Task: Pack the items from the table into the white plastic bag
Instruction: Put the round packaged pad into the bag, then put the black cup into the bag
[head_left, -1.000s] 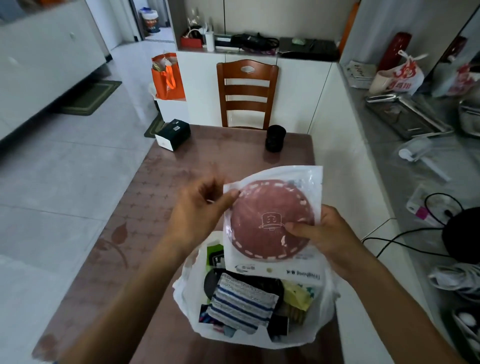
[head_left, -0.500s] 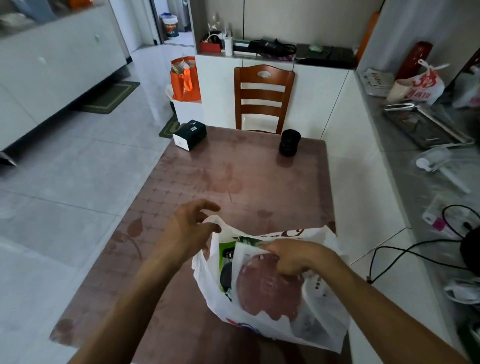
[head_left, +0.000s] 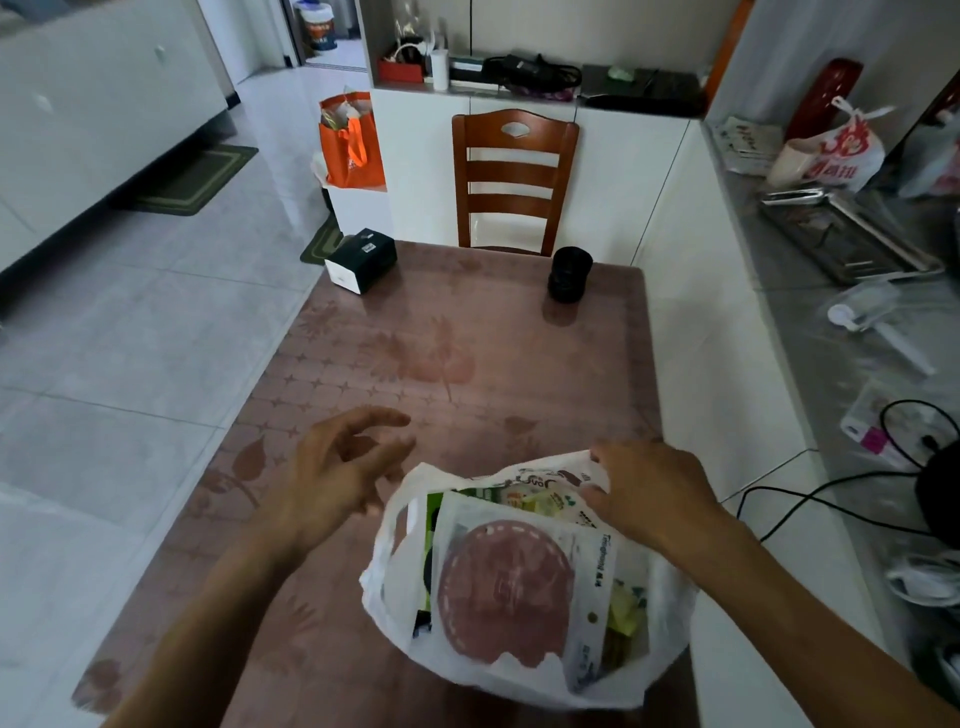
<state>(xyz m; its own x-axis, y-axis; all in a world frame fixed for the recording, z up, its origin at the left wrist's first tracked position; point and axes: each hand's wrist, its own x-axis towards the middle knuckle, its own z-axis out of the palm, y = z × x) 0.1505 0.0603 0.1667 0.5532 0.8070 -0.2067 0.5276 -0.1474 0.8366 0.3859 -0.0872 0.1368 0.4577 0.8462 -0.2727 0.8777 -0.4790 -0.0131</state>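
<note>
White plastic bag (head_left: 395, 597) is sitting at the table's (head_left: 467, 364) near edge, around five o'clock in my view, its mouth gaping toward me. Inside it a clear packet with a round reddish disc (head_left: 506, 592) is lying on top, slightly tilted, with green and yellow packaging showing behind and beside it. I am seeing the right hand (head_left: 649, 499) gripping the bag's far rim at about three o'clock of the bag's mouth, its fingers (head_left: 605, 460) curling over the printed plastic edge and pinching it. The left hand (head_left: 332, 478) is hovering just beside the bag at its ten o'clock, not touching it, its fingers (head_left: 384, 418) spreading wide and loosely bent, holding nothing.

Farther up the table, at eleven o'clock, a black and white box (head_left: 361, 260) is resting at the far left corner. At one o'clock a black cylindrical cup (head_left: 570, 274) is standing upright near the far edge. Both are lying well apart from the bag. A wooden chair (head_left: 514, 176) is standing at twelve o'clock beyond the table, and an orange tote (head_left: 350, 143) is sitting to the chair's left, near eleven o'clock.
</note>
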